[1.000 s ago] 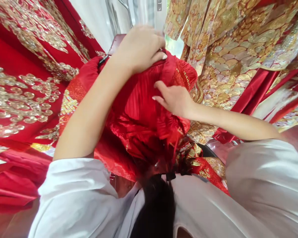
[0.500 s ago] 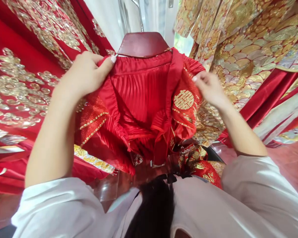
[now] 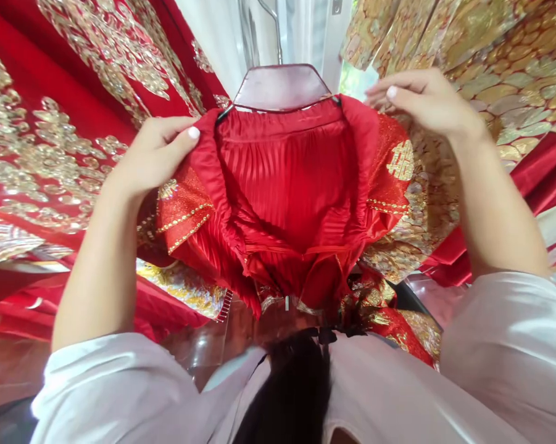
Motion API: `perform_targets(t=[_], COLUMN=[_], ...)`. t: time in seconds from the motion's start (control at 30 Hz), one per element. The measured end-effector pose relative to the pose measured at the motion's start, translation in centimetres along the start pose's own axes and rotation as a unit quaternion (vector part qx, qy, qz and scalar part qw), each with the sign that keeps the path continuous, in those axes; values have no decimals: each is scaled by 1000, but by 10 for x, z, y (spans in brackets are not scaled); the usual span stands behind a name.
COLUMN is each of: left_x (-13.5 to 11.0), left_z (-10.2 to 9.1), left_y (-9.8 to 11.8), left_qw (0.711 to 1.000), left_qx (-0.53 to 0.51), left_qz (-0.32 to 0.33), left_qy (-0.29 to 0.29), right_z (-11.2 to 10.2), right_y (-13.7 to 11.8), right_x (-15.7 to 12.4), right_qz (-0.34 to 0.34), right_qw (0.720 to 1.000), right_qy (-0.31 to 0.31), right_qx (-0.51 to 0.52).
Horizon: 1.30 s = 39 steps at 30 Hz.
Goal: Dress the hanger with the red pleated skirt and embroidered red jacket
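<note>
Red skirt hangs in the middle, right in front of the person, between 2 much bigger robes.

The biggest thing is the red robe on the left. It fills that whole side and has lots of shiny gold and silver stitching. On the right hangs the gold robe, covered in a pattern like scales, with red bands lower down.

At the bottom are the person's white sleeves and some dark hair.

The red skirt is next in size. Its cloth has many thin folds that run up and down. Both side flaps have gold trim. Its top edge sits on a dark wooden hanger.

The left hand is on the skirt's left edge, near the top. It pinches the red cloth between the thumb and the fingers.

The right hand is up by the skirt's top right corner, in front of the gold robe. Its fingers are bent with the thumb close under them. I cannot tell if it holds any cloth.

A gold sign is stitched on the right flap, just below that hand.

A thin metal hook goes up from the hanger.

Smallest is a black clip at the hanger's left end, just beside the left thumb.
</note>
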State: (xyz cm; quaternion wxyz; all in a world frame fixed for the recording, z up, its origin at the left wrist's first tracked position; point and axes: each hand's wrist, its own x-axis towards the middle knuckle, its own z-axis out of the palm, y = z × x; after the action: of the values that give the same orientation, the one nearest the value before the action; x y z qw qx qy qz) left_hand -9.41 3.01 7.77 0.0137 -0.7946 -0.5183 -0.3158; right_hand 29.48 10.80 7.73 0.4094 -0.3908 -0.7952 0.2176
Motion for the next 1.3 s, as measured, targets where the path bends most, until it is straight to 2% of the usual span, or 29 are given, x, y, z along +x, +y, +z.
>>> perform_targets(t=[0.1, 0.2, 0.3, 0.4, 0.47, 0.53, 0.57, 0.63, 0.7, 0.77, 0.9, 1.0, 1.07, 1.1, 1.17, 1.2, 1.23, 1.3], left_x=[4, 22, 43, 54, 49, 36, 27, 11, 1, 0, 16, 26, 24, 20, 9, 2, -5, -17], left_z=[1, 1, 1, 2, 3, 2, 1, -1, -3, -3, 1, 5, 7, 9, 12, 15, 18, 23], left_y=[-2, 5, 14, 13, 8, 4, 3, 3, 4, 3, -10, -19, -18, -15, -7, -3, 2, 8], left_qw=[998, 997, 999, 993, 988, 992, 994, 996, 998, 999, 993, 976, 973, 978, 991, 992, 988, 975], left_qx=[11, -7, -12, -40, -72, -34, 7, 63, 62, 37, -50, -141, -152, -126, -16, 45, 98, 166], left_qz=[-41, -42, -33, -86, -116, -121, -109, -62, -13, 1, -83, -152, -165, -160, -133, -116, -100, -78], left_qy=[52, 63, 1, -77, -71, -15, 5, 2, -25, -36, -72, -66, -57, -52, -8, 30, 68, 123], right_z=[7, 21, 28, 26, 22, 18, 17, 18, 22, 25, 25, 22, 20, 18, 17, 17, 20, 30], right_y=[-30, -45, -48, -45, -43, -41, -39, -37, -36, -37, -35, -24, -19, -19, -22, -25, -28, -33], right_x=[-2, 1, 10, 19, 18, 10, 3, -11, -21, -23, 3, 29, 39, 39, 28, 17, 4, -28], right_qz=[-39, -60, -39, 32, 26, -42, -76, -112, -96, -63, -61, -39, -12, -11, -40, -59, -75, -77], right_qw=[998, 996, 997, 997, 996, 995, 993, 990, 993, 997, 998, 996, 994, 994, 994, 990, 978, 935], right_qy=[-51, -37, -29, -45, -48, -23, -14, -13, -6, 10, -27, -74, -102, -106, -78, -35, 27, 173], right_qx=[-7, -54, -63, -52, -69, -89, -93, -88, -70, -49, -13, 16, 31, 20, -59, -122, -192, -299])
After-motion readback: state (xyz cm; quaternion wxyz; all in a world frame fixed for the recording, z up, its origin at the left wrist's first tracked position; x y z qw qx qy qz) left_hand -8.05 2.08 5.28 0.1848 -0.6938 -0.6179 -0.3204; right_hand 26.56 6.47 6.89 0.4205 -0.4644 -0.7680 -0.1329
